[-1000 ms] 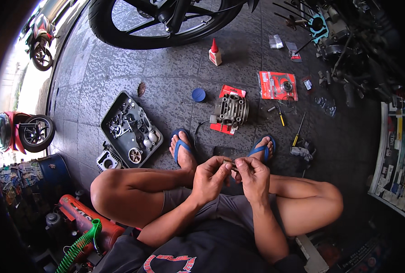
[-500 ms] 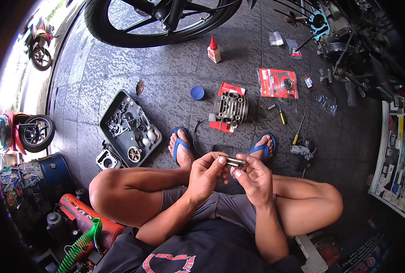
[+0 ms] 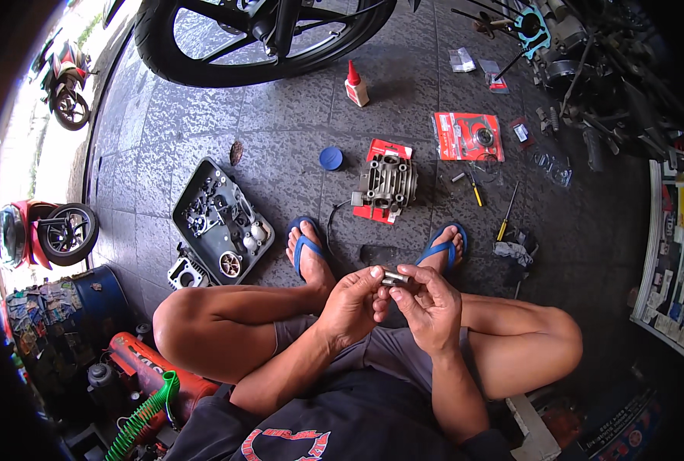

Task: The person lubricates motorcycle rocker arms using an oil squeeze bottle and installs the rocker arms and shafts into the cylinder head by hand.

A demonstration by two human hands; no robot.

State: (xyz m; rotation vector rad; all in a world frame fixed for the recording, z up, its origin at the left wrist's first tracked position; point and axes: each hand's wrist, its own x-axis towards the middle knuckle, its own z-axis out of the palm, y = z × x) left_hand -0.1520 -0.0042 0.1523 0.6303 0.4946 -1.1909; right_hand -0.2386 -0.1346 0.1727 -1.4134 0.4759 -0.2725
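Between both hands, above my lap, are short shiny metal pins (image 3: 394,279), seemingly two lying side by side. My left hand (image 3: 349,302) pinches their left end between thumb and fingers. At the other end, the thumb and fingers of my right hand (image 3: 431,303) are closed on them. The fingertips cover part of the metal, so its full shape is hidden. Beyond my feet, a finned engine cylinder head (image 3: 389,184) rests on a red and white package (image 3: 390,147).
To the left lies a grey tray (image 3: 192,184) of engine parts, beside a metal cylinder block (image 3: 186,272). A blue lid (image 3: 330,158), a red-capped bottle (image 3: 356,86), a red parts package (image 3: 451,137) and a yellow-handled screwdriver (image 3: 503,228) lie around. A motorcycle wheel (image 3: 203,77) stands ahead.
The pins are turned slightly, and the fingers of both hands have shifted on them. My view has tilted a little; the things on the floor stay put.
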